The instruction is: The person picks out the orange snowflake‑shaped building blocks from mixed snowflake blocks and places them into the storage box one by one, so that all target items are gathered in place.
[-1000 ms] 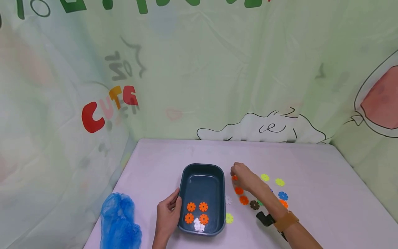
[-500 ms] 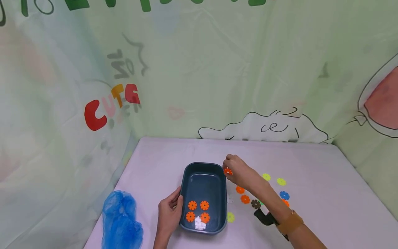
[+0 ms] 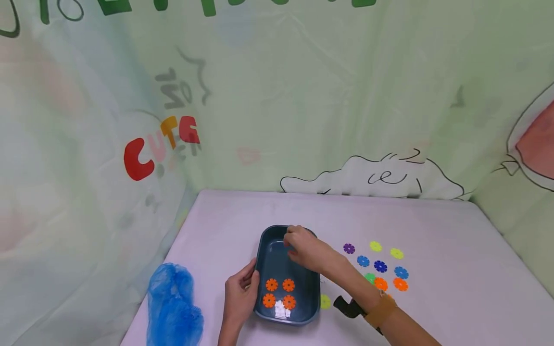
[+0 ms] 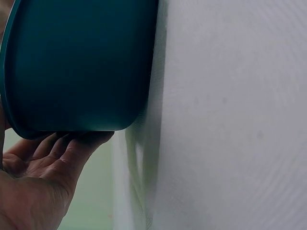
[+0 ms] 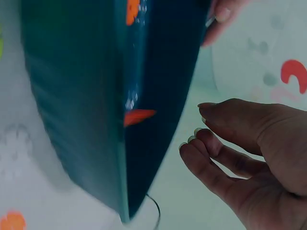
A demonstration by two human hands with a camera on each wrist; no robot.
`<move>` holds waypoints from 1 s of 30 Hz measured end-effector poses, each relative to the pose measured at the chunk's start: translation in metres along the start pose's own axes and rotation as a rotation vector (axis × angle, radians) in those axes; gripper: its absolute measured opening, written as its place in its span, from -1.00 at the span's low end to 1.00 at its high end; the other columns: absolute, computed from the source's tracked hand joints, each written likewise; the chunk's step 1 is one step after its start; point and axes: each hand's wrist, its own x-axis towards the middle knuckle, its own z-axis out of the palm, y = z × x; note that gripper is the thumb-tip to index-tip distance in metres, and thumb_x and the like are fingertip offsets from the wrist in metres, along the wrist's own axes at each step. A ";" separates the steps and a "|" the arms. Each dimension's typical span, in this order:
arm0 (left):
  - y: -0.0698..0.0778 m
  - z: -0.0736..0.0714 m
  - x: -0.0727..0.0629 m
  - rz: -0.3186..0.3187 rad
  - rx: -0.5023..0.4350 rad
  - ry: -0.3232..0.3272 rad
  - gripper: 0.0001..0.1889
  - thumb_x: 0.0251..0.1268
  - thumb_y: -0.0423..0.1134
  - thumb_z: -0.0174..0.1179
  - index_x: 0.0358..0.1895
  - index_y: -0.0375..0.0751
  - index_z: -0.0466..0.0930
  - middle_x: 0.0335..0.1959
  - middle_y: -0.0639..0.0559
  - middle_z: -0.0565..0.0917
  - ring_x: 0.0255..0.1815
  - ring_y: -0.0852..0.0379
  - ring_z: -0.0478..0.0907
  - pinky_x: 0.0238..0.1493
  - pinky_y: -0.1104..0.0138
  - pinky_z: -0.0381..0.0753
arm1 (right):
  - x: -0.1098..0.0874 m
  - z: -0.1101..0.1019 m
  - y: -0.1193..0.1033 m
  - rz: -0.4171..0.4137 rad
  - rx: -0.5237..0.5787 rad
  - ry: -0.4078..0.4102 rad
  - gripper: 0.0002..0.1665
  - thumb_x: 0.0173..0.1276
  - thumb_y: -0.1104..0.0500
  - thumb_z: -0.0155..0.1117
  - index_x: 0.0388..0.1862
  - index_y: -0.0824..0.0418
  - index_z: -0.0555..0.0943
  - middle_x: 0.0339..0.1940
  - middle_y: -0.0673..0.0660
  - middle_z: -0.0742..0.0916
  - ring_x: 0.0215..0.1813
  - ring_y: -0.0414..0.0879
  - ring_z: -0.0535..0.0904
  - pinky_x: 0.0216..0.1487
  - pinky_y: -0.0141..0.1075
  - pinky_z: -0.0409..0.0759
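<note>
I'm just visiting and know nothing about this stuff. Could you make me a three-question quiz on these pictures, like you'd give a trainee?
1. Count: In the head view, how many orange discs can be seen inside the tray?

2. True or false: The left hand grips the side of the tray.

3. Multiple choice: Where is the right hand?
A) Beside the blue plastic
B) Above the far half of the tray
C) Flat on the table

Key:
1. Four, in two rows of two.
2. True.
3. B.
</note>
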 end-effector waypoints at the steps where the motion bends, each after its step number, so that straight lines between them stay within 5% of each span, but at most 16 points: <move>1: 0.000 0.000 0.000 0.006 -0.002 0.002 -0.60 0.60 -0.44 0.20 0.41 -0.43 0.59 0.34 -0.31 0.66 0.22 -0.16 0.76 0.12 0.30 0.78 | 0.003 0.005 0.000 -0.005 0.011 -0.018 -0.84 0.30 0.40 0.58 -0.16 0.36 0.78 -0.19 0.20 0.71 -0.08 0.07 0.62 -0.04 -0.14 0.82; 8: -0.001 0.002 0.001 0.007 -0.004 -0.006 -0.60 0.60 -0.44 0.20 0.41 -0.40 0.60 0.34 -0.30 0.67 0.21 -0.16 0.76 0.11 0.31 0.78 | 0.012 0.025 0.015 0.011 0.046 -0.059 -0.85 0.29 0.44 0.56 -0.17 0.41 0.81 -0.28 0.21 0.72 -0.22 0.00 0.60 -0.18 -0.21 0.80; 13: 0.000 0.002 0.001 -0.010 0.000 -0.003 -0.60 0.61 -0.43 0.19 0.41 -0.39 0.60 0.34 -0.29 0.68 0.20 -0.16 0.77 0.11 0.32 0.78 | 0.013 0.037 0.027 -0.019 -0.017 -0.087 -0.91 0.30 0.50 0.50 -0.26 0.40 0.78 -0.46 0.09 0.61 -0.38 -0.11 0.43 -0.35 -0.35 0.57; 30: -0.001 0.001 0.001 -0.011 0.001 -0.006 -0.60 0.61 -0.42 0.19 0.41 -0.42 0.59 0.35 -0.30 0.67 0.21 -0.15 0.76 0.13 0.32 0.78 | 0.016 0.052 0.030 -0.084 -0.027 -0.081 -0.89 0.32 0.47 0.53 -0.23 0.34 0.80 -0.34 0.14 0.78 -0.28 -0.09 0.62 -0.09 -0.24 0.82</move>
